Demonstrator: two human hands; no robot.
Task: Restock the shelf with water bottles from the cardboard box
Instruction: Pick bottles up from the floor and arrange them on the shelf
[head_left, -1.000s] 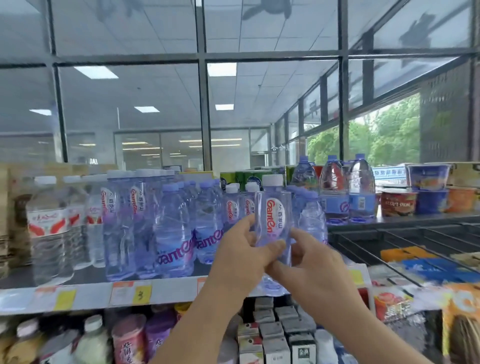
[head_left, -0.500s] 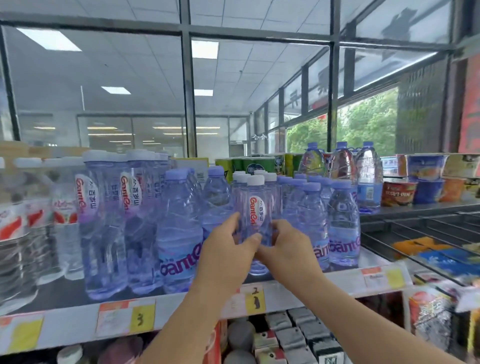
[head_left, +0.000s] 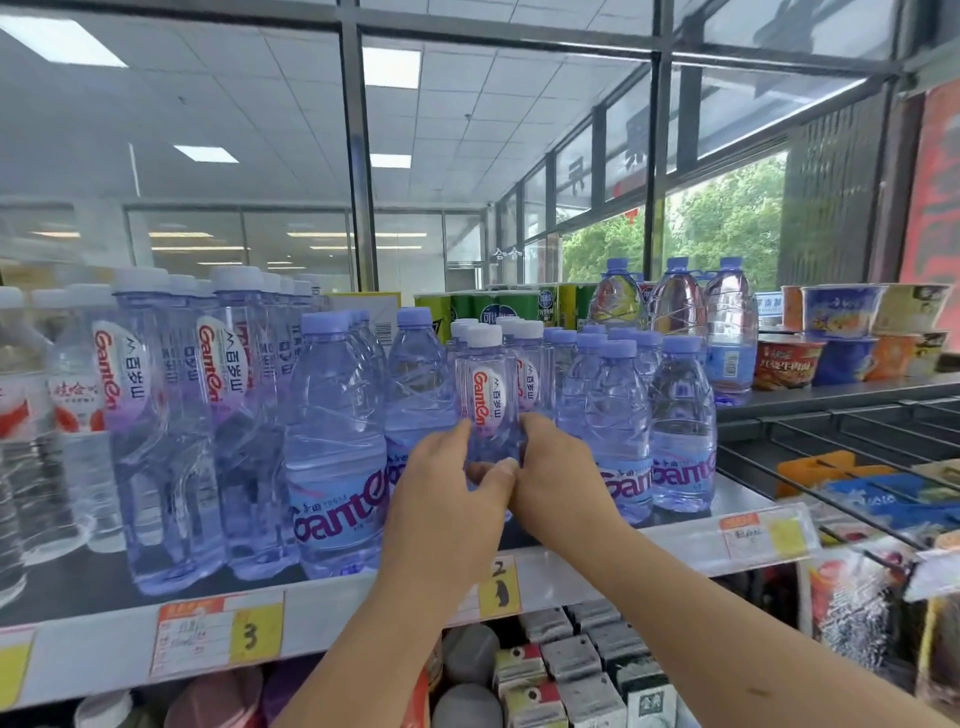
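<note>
A small white-capped Ganten water bottle (head_left: 485, 395) stands upright on the top shelf (head_left: 332, 608), in a gap between rows of purple-capped bottles. My left hand (head_left: 449, 499) grips its lower left side and my right hand (head_left: 558, 475) grips its lower right side, thumbs meeting in front of the bottle's base. More small white-capped bottles (head_left: 522, 332) stand directly behind it. The cardboard box is out of view.
Tall white-capped bottles (head_left: 156, 415) fill the shelf's left part and purple-capped bottles (head_left: 680, 415) its right. Large bottles (head_left: 727, 322) and noodle cups (head_left: 841, 317) sit further right, above a wire rack (head_left: 852, 452). Cartons (head_left: 571, 670) sit on the shelf below.
Both hands have carried the small bottle forward and down from in front of the shelf into the gap between the rows. The camera has moved closer to the shelf.
</note>
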